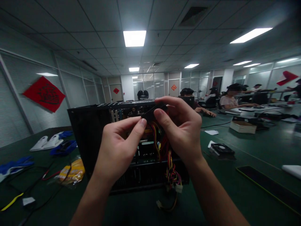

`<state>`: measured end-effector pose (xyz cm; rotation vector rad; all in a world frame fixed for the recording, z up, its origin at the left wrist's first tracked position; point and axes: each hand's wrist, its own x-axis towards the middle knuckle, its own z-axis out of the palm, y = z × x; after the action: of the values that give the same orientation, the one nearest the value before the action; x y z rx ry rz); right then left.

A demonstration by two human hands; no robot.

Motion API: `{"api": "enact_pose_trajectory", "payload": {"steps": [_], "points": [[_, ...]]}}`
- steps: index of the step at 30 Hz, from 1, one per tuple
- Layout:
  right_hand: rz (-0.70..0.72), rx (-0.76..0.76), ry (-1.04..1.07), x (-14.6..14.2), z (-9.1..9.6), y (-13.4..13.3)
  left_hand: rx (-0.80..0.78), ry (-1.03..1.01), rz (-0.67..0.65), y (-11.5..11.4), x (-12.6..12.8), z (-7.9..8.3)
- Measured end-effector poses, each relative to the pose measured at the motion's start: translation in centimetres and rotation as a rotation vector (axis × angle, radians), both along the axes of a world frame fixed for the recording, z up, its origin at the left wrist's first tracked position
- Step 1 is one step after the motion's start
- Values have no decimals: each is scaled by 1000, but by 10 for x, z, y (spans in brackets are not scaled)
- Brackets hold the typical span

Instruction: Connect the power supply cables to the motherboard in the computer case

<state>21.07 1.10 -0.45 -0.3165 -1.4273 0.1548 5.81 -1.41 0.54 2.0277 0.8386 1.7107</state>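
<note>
Both my hands meet in front of an open black computer case (81, 138) that stands on the table. Between them is a small flat black piece (150, 113), too dark to name. My left hand (122, 144) pinches its left end between thumb and forefinger. My right hand (182, 127) grips the other end, thumb in front and fingers curled behind. Inside the case, a bundle of red, yellow and black power cables (169, 163) runs down past my right wrist. A white connector (179, 188) hangs from it. My hands hide part of the interior.
Left on the green table (235, 194) lie blue-and-white gloves (17, 164), a blue tray (63, 148), a yellow packet (72, 171) and loose cables. At right are a black fan unit (221, 150), a cardboard box (243, 126) and a dark mat (270, 186). Several people sit farther back.
</note>
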Motion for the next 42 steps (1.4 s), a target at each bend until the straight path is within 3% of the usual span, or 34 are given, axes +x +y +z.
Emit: {"api": "enact_pose_trajectory", "payload": {"steps": [9, 17, 20, 25, 28, 32, 39, 42], "points": [[-41, 44, 86, -10, -6, 0, 49, 34, -4, -3, 3, 1], [-125, 104, 150, -21, -16, 10, 147, 34, 89, -7, 9, -2], [-202, 201, 115, -23, -23, 20, 165, 74, 117, -7, 10, -2], [-422, 509, 100, -16, -34, 49, 167, 195, 151, 6, 9, -4], [-459, 570, 32, -10, -40, 67, 58, 244, 58, 28, 3, -8], [-459, 435, -17, -11, -51, 84, -140, 173, -92, 64, -6, -17], [-217, -222, 88, -34, -67, 98, -350, 6, -96, 111, -15, -38], [-114, -339, 202, -40, -73, 103, -425, -32, -86, 121, -15, -47]]}}
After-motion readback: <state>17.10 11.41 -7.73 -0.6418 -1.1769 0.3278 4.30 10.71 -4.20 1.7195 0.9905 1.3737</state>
